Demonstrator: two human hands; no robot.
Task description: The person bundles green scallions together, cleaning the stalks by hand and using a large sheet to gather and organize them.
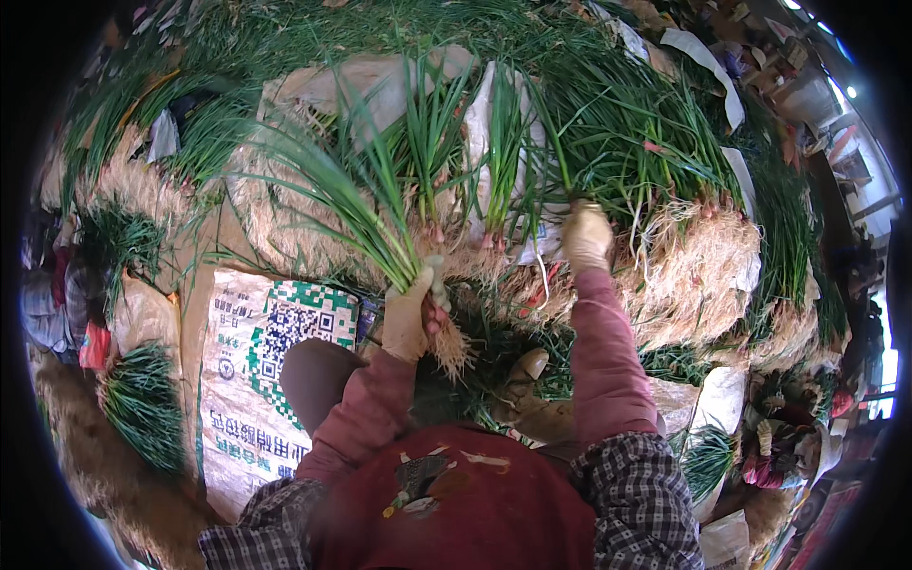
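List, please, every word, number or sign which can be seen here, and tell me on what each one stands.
Sack, by the left knee: dark lettering, large and small; I do not copy out its wording.
Same sack: a square black-and-white code with a green-and-white border.
Bag, behind the onions: bluish marks, too small and blurred to read.
Apron: a coloured picture; no lettering that I can make out.

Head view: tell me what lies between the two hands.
In the head view, pale roots lie between the left hand and the right hand; a small green-stalked bunch lies just beyond them.
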